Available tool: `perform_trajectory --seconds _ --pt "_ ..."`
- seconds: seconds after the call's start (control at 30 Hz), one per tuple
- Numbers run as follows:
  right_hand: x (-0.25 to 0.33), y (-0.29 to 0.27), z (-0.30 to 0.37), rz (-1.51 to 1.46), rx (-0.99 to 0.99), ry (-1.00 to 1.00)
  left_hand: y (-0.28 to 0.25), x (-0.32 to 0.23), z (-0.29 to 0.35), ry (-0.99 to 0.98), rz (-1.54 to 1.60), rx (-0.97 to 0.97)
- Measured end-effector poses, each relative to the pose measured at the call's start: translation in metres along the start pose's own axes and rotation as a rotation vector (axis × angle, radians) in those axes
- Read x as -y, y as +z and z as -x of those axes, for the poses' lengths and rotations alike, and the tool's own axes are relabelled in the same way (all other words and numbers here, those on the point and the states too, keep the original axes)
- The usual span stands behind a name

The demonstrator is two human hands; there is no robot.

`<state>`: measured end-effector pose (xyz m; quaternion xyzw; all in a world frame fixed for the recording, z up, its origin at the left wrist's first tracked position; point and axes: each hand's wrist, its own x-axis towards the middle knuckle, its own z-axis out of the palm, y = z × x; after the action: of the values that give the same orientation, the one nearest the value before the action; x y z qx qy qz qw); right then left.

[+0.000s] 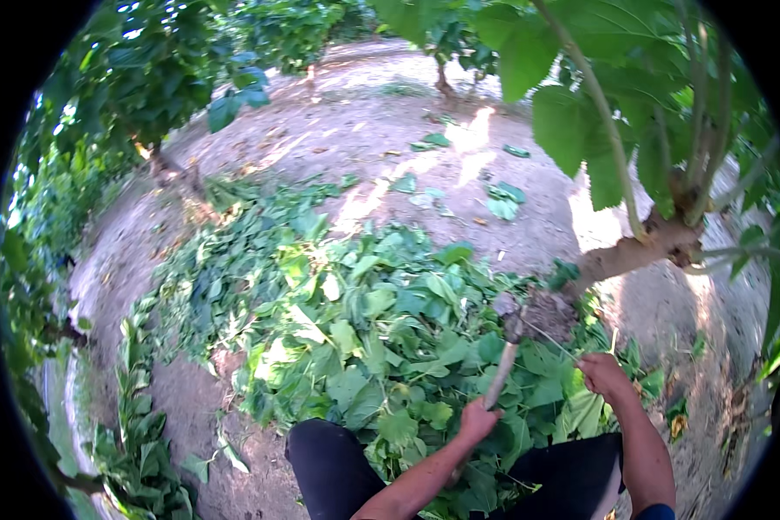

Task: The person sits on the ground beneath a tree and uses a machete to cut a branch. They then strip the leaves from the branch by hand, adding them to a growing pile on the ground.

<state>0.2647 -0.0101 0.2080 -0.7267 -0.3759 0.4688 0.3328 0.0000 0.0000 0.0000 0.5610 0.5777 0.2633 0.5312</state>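
Observation:
My left hand (477, 418) is closed round a pale wooden stick (501, 374), which slants up and away from me. At its upper end the stick meets a brownish, rough lump (546, 316) at the base of a tree trunk; whether they are joined I cannot tell. To the right, my right hand (604, 376) pinches a thin pale strand (546, 336), a cord or a thin twig, that runs taut to the stick's top. Beneath both hands spreads a heap of cut green leafy branches (390, 321), some of it between my knees.
A leafy tree trunk (637, 247) leans in from the right, its shoots reaching overhead. More leaf cuttings (139, 433) lie at the lower left. Bare soil (321, 165) with scattered leaves stretches beyond the heap, and other trees (169, 165) stand farther back.

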Motion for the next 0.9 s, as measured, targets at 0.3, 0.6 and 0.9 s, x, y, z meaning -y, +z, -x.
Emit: perform_trajectory --seconds 0.3,0.6,0.9 --pt "-0.001 0.015 -0.01 -0.107 0.0 -0.013 -0.019 -0.006 0.001 -0.045 -0.025 0.019" --pt "-0.004 0.011 -0.013 -0.043 0.023 0.001 -0.02 -0.016 0.007 -0.037 -0.053 0.02" --pt "0.001 0.015 -0.013 0.426 -0.136 -0.21 -0.013 -0.004 0.001 -0.053 0.19 0.024"
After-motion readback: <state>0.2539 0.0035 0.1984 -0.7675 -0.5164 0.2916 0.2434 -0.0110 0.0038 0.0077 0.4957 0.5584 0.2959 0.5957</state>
